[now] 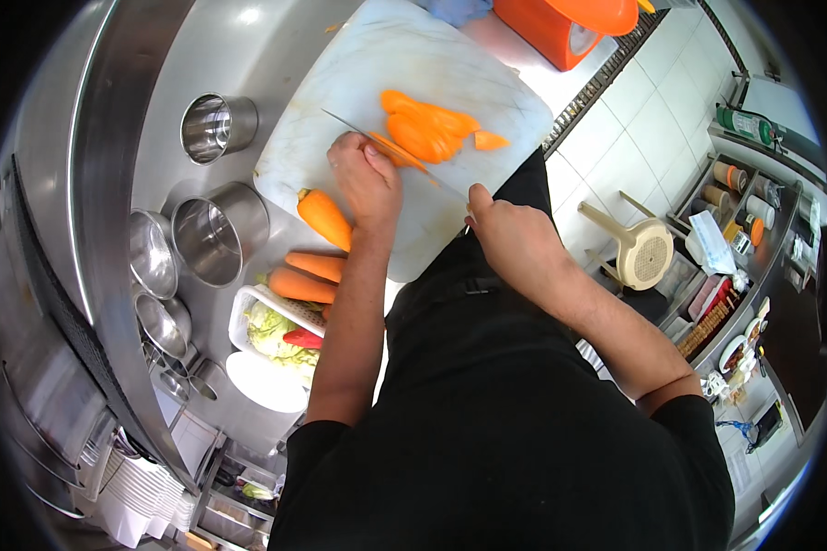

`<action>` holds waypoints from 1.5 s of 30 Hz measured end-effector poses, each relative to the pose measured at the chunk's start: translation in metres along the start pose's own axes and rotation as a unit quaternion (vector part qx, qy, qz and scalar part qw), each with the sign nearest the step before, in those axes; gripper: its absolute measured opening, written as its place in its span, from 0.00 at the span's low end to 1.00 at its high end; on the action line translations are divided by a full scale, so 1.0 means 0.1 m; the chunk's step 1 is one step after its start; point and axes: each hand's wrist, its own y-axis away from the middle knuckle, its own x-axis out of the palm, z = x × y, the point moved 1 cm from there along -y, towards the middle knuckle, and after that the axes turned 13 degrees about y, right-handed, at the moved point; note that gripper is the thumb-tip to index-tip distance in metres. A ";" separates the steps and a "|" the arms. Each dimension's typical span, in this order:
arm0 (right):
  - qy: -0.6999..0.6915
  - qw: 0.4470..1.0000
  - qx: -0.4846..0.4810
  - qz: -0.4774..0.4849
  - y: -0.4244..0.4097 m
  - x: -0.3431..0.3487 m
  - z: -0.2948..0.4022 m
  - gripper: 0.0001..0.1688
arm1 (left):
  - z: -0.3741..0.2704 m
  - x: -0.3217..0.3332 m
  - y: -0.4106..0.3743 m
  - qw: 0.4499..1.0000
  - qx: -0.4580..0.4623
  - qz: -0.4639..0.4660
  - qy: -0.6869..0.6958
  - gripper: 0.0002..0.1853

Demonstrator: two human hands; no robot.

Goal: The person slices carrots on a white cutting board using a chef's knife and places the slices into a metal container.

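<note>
A kitchen knife point(451, 189) is in my right hand point(512, 237), its blade slanting across the white cutting board point(331, 76) towards the upper left. My left hand point(366, 172) is curled against a cut carrot piece point(398, 153) at the near side of the blade, its fingertips partly hidden. Beyond the blade lie overlapping carrot slices point(424, 127), with a small carrot piece point(491, 140) to their right. A whole carrot point(324, 217) rests at the board's left edge, beside my left forearm.
Steel containers point(210, 241) and bowls stand left of the board. More carrots point(302, 285) and a white plastic basket point(248, 330) with lettuce lie near my left forearm. An orange scale point(544, 31) stands beyond the board. A beige stool point(644, 255) is on the right.
</note>
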 end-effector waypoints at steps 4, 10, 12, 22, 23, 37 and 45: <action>-0.012 1.000 -0.001 0.016 -0.20 0.12 0.01 0.14 | 0.00 0.00 0.00 1.000 0.014 -0.010 0.004 0.09; -0.010 1.000 0.006 0.014 -0.63 0.44 0.03 0.18 | -0.02 -0.01 -0.01 1.000 0.023 -0.009 0.008 0.10; -0.010 1.000 0.010 0.006 -0.69 0.52 0.03 0.19 | -0.02 0.00 -0.02 1.000 0.023 -0.006 0.014 0.10; -0.023 0.999 -0.010 -0.023 -0.44 0.14 -0.04 0.18 | -0.04 0.00 0.01 0.999 0.010 -0.024 0.020 0.10; -0.025 0.999 -0.009 -0.031 -0.33 0.08 -0.04 0.18 | -0.05 0.00 0.00 0.999 0.006 -0.025 0.024 0.09; 0.018 0.999 0.029 -0.008 0.38 -0.01 0.01 0.12 | -0.01 0.01 0.03 1.000 0.014 -0.022 0.012 0.08; 0.010 1.000 0.010 -0.007 -0.01 0.06 0.04 0.09 | -0.03 0.00 0.00 1.000 0.007 -0.010 0.009 0.08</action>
